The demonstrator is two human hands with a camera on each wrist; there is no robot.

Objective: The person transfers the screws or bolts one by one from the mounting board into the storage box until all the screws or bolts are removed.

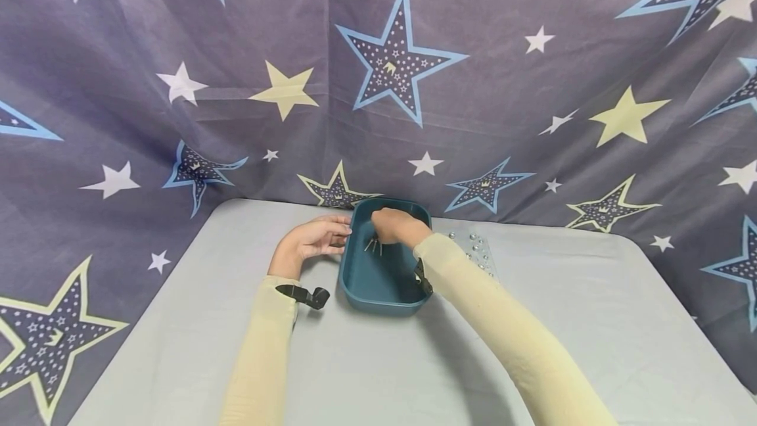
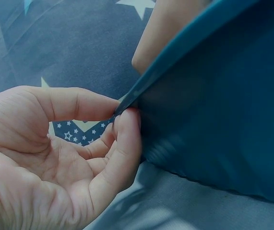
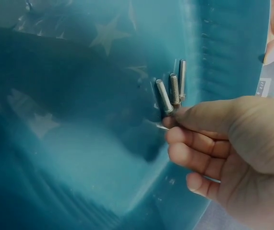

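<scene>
A deep teal tub (image 1: 381, 304) with rounded corners stands on the table. My left hand (image 1: 319, 236) is at its left side, and in the left wrist view thumb and finger pinch the rim (image 2: 156, 64). Inside the tub, over its far half, my right hand (image 1: 399, 225) holds three metal bolts (image 3: 174, 88) between thumb and fingers. Their shanks stick out side by side and at least one shows threads. The gripped ends are partly hidden by the fingertips. Reflections of the star pattern show on the tub's glossy inside.
Right of the tub lies a clear sheet or tray with several small shiny round pieces (image 1: 473, 237), partly behind the right sleeve (image 1: 473, 294). A pale cloth covers the table (image 1: 591, 321). Directly behind hangs a grey star-patterned curtain (image 1: 503, 123).
</scene>
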